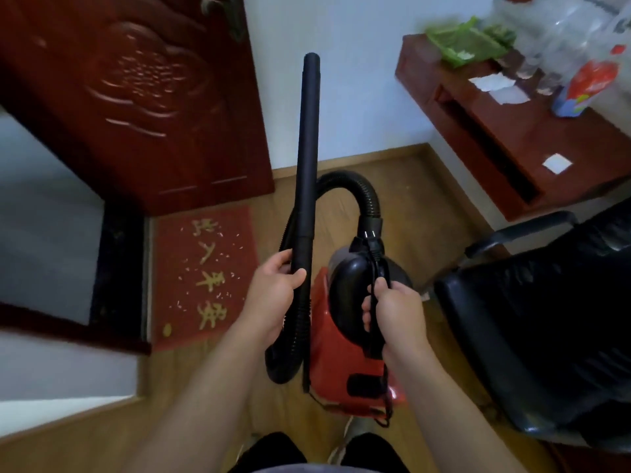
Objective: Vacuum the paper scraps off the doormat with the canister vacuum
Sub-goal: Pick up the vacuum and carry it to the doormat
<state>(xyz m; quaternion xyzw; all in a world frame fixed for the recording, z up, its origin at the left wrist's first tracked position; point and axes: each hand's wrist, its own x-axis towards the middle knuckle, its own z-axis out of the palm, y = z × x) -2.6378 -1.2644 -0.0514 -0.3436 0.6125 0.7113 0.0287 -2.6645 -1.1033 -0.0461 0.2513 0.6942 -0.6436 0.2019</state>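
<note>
Off to the left, paper scraps [223, 256] dot the doormat [170, 302]. Our left grip [273, 288] wraps the tube [307, 148], right grip [392, 308] holds the vacuum [341, 353] handle; swinging that tube down could whack the door [136, 97].

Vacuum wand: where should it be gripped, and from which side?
Probably the lower end of the wand, just above the ribbed hose, wrapped from the left as the left hand does now: the tube is straight and slim there, and the canister crowds its right side.
</note>
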